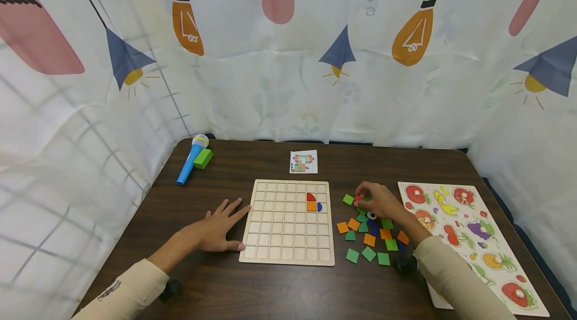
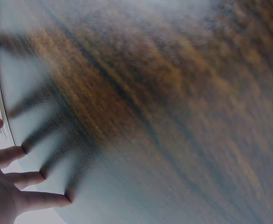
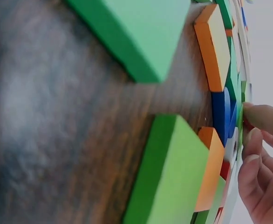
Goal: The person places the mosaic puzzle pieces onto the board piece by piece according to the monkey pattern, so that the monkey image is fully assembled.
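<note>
L hand (image 1: 222, 227) lies w/ fingers spread, gripping nothing, thumb & index at the L edge of the wooden grid board (image 1: 288, 232). R hand (image 1: 378, 201) seems to pinch a small red pc (image 1: 358, 198) near the top of the loose tiles (image 1: 369, 240), tho fingers hide most of it. Tiles (green, orange, blue etc.) sit on the tabletop (image 1: 216, 290) just R of the board. On the grid: red shape (image 1: 311, 197), orange square (image 1: 311, 206) directly below, blue shape (image 1: 319, 207) beside the square.

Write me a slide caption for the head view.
Left grip touching a wooden grid board, right grip pinching a red piece among scattered coloured tiles.
</note>
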Tool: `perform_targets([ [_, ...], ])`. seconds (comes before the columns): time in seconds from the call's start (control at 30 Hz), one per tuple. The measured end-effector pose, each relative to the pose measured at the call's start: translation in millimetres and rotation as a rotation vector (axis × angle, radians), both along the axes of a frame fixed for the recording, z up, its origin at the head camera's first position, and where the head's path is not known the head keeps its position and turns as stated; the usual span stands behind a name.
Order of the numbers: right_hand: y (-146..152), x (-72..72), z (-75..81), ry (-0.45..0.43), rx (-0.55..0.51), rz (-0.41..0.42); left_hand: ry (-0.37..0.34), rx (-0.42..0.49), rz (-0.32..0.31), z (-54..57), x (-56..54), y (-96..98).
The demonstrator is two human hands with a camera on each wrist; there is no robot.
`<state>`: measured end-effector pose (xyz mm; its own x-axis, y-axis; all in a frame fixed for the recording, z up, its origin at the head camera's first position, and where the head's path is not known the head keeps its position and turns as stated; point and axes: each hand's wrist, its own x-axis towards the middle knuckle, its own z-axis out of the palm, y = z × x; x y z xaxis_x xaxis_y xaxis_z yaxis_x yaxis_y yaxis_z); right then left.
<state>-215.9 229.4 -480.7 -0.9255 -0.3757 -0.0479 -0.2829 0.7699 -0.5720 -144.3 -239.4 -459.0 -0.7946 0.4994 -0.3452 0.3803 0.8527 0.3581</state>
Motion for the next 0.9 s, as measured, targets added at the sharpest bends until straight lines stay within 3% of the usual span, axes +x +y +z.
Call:
perform_targets([
  [0.27, -2.3, 1.4, 1.7, -0.017, -0.05, 0.055, -0.001, -0.008, 0.004, -0.4, 0.2, -1.3],
  [0.43, -2.7, 2.2, 3.4, -0.011, -0.144, 0.122, -0.004, -0.01, 0.002, -0.6, -0.4, -1.8],
  [0.67, -11.9, 6.6, 8.4, -0.126, -0.277, 0.142, -0.002, -0.011, 0.0, -1.2, -0.6, -2.2],
  [0.9, -20.5, 9.7, 9.1, -0.107, -0.26, 0.151, 0.003, -0.01, -0.002, -0.9, 0.1, -2.3],
])
